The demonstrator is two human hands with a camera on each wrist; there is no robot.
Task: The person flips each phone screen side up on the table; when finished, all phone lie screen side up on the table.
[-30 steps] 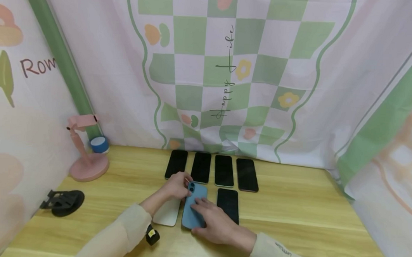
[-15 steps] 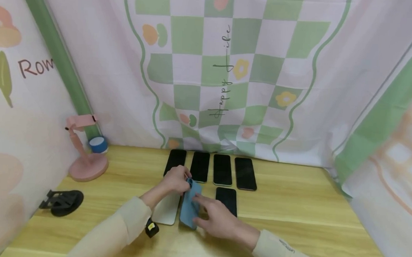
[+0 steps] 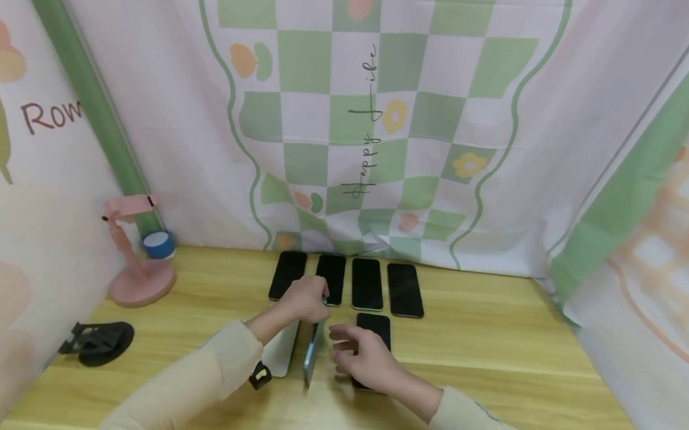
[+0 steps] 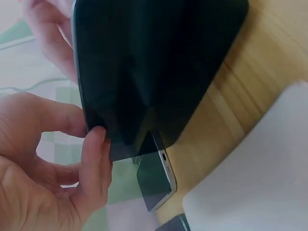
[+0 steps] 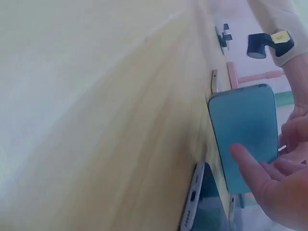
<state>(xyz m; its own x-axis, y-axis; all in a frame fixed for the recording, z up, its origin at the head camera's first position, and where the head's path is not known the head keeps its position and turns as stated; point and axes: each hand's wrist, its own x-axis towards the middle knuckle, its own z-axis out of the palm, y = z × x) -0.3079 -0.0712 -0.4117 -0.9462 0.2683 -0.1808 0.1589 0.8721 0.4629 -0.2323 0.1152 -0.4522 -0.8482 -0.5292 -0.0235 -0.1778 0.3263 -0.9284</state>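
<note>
A blue smartphone (image 3: 311,357) is tipped up on its long edge above the table, its far end pinched between the thumb and fingers of my left hand (image 3: 307,299). Its dark screen (image 4: 154,72) fills the left wrist view, while the right wrist view shows its plain blue back (image 5: 248,120). My right hand (image 3: 369,360) hovers just right of the phone with loosely bent fingers, holding nothing, over a black-screened phone (image 3: 376,323) lying flat. Left of the raised phone lies a pale-backed phone (image 3: 281,353), partly covered by my left arm.
A row of several dark-screened phones (image 3: 367,284) lies along the back of the wooden table (image 3: 477,352). On the left stand a pink stand (image 3: 142,282), a blue roll of tape (image 3: 158,245) and a black folding stand (image 3: 100,343). A checked curtain (image 3: 349,124) hangs behind.
The blue phone has turned from lying back-up to standing on edge in my left hand. My right hand has come off its back and moved slightly right.
</note>
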